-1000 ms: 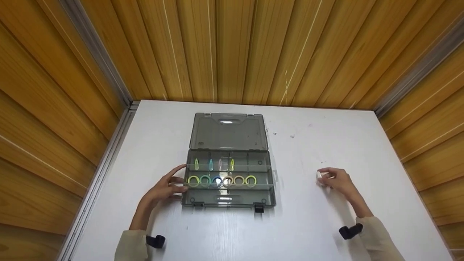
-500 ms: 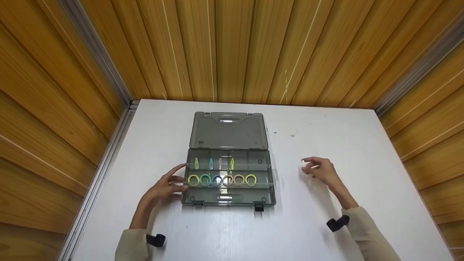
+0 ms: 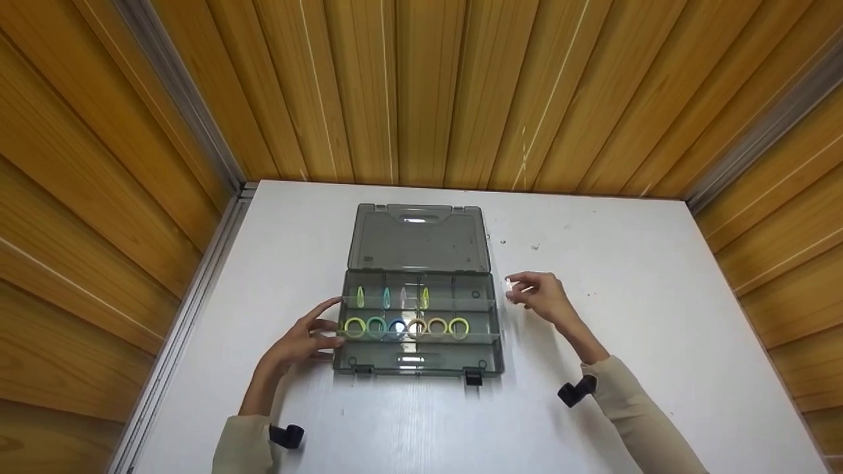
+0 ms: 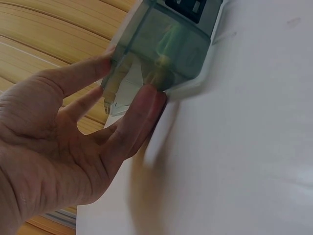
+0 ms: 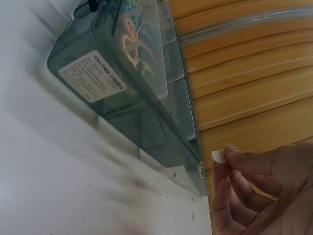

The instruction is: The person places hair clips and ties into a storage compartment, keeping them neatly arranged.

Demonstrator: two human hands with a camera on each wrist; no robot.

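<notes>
A grey translucent storage box (image 3: 418,359) stands on the table with its lid raised. Four-sided compartments in it hold several coloured hair clips (image 3: 360,297) in the back row and several coloured hair ties (image 3: 459,327) in the middle row. My left hand (image 3: 299,339) rests against the box's left side, fingers spread; fingertips (image 4: 146,98) touch its wall in the left wrist view. Just right of the box's back row, my right hand (image 3: 543,296) pinches a small white hair clip (image 5: 218,156) between thumb and finger. Most of that clip is hidden by the fingers.
The lid (image 3: 421,240) leans back behind the box. A black latch (image 3: 473,377) hangs at the box's front right. The white table (image 3: 632,263) reaches back to yellow wooden panel walls (image 3: 421,99). Small marks (image 3: 535,247) show on the tabletop.
My right hand has moved left from the right part of the table toward the box, carrying the white hair clip. My left hand and the box have stayed in place.
</notes>
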